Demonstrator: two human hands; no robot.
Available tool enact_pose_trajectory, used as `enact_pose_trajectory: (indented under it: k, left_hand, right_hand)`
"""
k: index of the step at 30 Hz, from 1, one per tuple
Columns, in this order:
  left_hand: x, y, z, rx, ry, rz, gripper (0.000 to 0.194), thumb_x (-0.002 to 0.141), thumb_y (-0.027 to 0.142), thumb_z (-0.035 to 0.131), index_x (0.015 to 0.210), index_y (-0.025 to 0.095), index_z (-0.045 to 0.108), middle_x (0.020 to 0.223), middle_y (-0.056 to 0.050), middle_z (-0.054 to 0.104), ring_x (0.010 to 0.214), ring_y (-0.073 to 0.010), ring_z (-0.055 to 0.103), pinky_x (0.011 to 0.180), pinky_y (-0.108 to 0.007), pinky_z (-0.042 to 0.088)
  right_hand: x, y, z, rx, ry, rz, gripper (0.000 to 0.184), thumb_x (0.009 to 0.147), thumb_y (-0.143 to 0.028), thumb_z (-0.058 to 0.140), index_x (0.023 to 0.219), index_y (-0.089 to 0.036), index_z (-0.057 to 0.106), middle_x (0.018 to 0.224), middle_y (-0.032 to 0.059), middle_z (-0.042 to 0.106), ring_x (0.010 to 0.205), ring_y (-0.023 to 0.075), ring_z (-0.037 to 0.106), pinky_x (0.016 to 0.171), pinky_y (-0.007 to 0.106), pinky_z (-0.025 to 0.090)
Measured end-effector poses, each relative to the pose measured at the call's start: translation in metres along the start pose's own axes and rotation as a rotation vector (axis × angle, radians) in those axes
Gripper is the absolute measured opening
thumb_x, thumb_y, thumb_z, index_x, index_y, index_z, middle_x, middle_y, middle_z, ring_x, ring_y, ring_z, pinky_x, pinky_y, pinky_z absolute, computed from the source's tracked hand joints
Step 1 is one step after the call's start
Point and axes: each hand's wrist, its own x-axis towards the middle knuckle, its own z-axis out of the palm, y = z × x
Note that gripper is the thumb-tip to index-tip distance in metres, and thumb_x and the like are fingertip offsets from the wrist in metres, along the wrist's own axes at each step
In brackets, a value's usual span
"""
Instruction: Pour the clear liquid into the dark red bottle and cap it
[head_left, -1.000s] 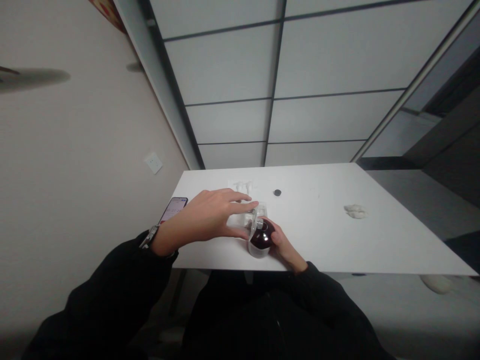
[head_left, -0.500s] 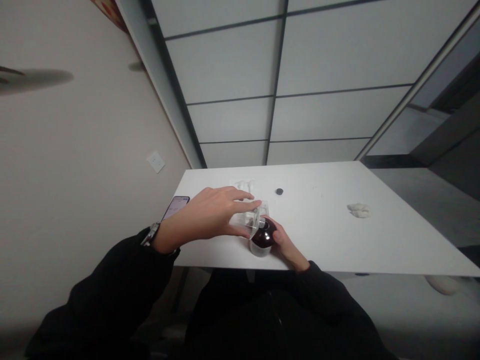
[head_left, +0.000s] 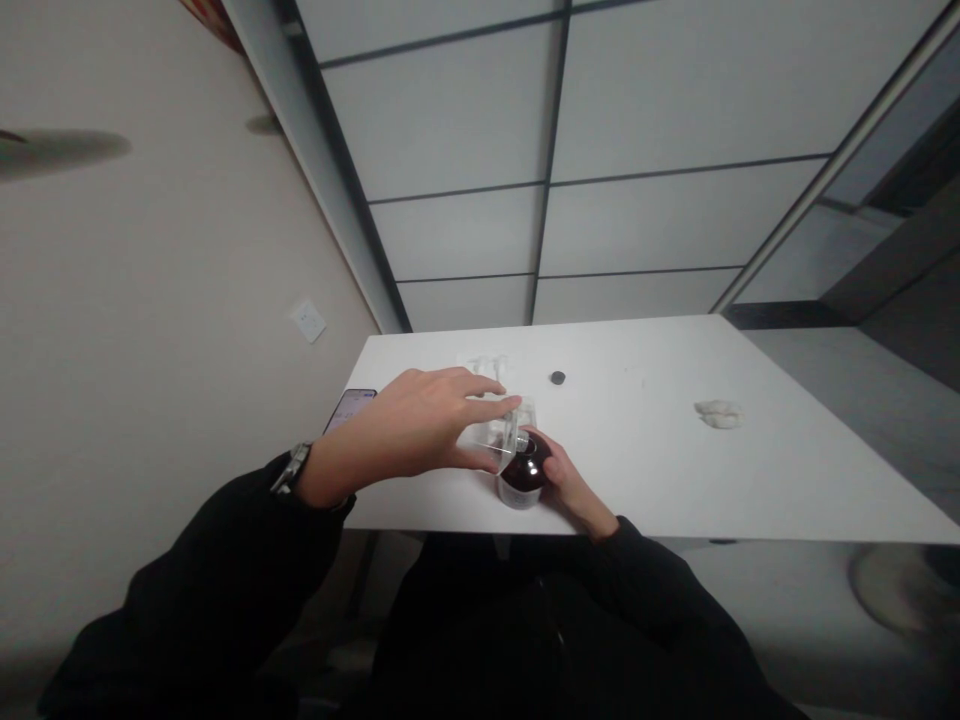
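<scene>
My left hand is closed around a clear, square-sided bottle, tipped on its side. The clear bottle's neck points right, at the mouth of a dark brown bottle with a pale label. Whether liquid runs between the two necks is too small to tell. My right hand grips the brown bottle from its right side, and that bottle stands upright near the table's front edge. Part of the clear bottle is hidden behind my left fingers.
On the white table lie a small dark cap, a crumpled white tissue and a phone at the left edge. Clear plastic pieces are behind my left hand. A wall with a socket borders the left.
The view has shifted slightly. Both hands keep their hold, and the two bottles stay in nearly the same position against each other.
</scene>
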Motion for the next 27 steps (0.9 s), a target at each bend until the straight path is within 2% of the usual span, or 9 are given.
enact_pose_trajectory:
  k: [10,18,27]
  left_hand:
    - [0.004,0.007,-0.012,0.057,-0.088,-0.041,0.062,0.097,0.051,0.075,0.153,0.032,0.058,0.153,-0.008,0.066,0.133,-0.0286,0.066,0.093,-0.034,0.054]
    - [0.005,0.007,-0.011,0.072,-0.082,-0.036,0.061,0.098,0.048,0.075,0.154,0.033,0.057,0.153,-0.008,0.066,0.133,-0.0292,0.066,0.094,-0.036,0.056]
    - [0.006,0.008,-0.012,0.083,-0.053,-0.017,0.057,0.098,0.046,0.075,0.151,0.031,0.060,0.149,-0.011,0.068,0.131,-0.0303,0.067,0.094,-0.037,0.058]
  right_hand:
    - [0.000,0.004,0.000,0.048,-0.039,-0.002,0.092,0.078,-0.096,0.060,0.130,-0.020,0.067,0.127,0.0141,0.071,0.119,0.0367,0.066,0.115,0.056,0.046]
    - [0.002,-0.007,0.003,0.041,-0.051,-0.033,0.090,0.077,-0.096,0.060,0.124,-0.021,0.069,0.121,0.0123,0.073,0.112,0.0339,0.067,0.109,0.051,0.048]
    - [0.006,-0.006,0.003,0.035,-0.060,-0.064,0.088,0.079,-0.096,0.058,0.122,-0.020,0.068,0.115,0.0114,0.072,0.106,0.0312,0.066,0.106,0.049,0.049]
